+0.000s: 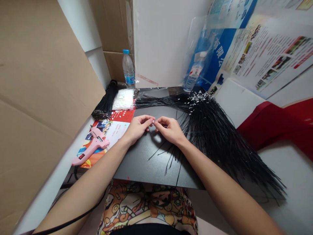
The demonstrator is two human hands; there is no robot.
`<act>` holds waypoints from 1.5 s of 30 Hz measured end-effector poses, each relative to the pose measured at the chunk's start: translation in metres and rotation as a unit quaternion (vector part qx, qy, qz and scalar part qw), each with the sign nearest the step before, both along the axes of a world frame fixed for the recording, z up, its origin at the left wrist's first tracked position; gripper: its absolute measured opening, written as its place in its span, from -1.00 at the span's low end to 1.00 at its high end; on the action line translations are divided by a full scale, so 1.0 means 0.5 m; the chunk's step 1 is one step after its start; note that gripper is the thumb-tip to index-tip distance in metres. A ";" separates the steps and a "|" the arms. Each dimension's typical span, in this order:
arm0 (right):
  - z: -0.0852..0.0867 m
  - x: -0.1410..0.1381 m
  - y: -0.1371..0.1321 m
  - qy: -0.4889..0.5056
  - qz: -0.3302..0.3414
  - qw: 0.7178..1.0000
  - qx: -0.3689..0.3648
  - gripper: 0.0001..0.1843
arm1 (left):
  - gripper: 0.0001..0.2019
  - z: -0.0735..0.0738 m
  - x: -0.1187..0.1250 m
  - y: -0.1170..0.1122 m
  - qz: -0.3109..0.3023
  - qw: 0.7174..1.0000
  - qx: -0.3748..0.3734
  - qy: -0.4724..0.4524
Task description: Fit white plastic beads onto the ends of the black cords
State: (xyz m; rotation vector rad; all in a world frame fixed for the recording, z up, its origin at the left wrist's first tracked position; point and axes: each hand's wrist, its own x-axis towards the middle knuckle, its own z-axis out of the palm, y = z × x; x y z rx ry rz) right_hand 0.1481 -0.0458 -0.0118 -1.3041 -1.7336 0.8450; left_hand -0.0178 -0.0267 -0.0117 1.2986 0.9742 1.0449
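Over the middle of the dark tabletop (146, 163), my left hand (139, 128) and my right hand (170, 131) meet fingertip to fingertip. Between the left thumb and forefinger sits a tiny white piece (153, 121), perhaps a small connector. The right thumb and forefinger are pinched right beside it; what they hold is too small to make out. Thin black wires (217, 140) lie in a large fanned pile to the right, many with white ends, and some pass under my right wrist. Another bundle of black wires (161, 101) lies crosswise beyond my hands.
A pink glue gun (94, 146) rests on a printed sheet (113, 130) at left. Behind it are a bag of white pieces (123, 99) and a tied black wire bundle (106, 101). Water bottles (128, 70) (195, 72) stand at the back. Cardboard (46, 81) walls the left side.
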 end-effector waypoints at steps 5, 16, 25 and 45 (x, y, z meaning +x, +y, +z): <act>-0.001 0.000 0.001 0.000 0.002 1.000 -0.001 -0.77 | -0.77 0.001 0.001 -0.001 0.001 1.000 -0.006 -0.002; -0.002 -0.002 0.001 -0.028 -0.019 0.999 0.005 -0.78 | -0.76 -0.003 -0.002 0.002 -0.008 1.000 0.003 0.003; 0.006 -0.006 -0.001 -0.058 -0.057 0.997 -0.004 -0.78 | -0.75 -0.010 0.003 0.002 -0.001 0.999 0.037 0.031; 0.006 -0.008 -0.004 -0.074 -0.082 0.994 -0.004 -0.83 | -0.80 -0.011 0.006 -0.002 -0.008 0.998 0.054 0.042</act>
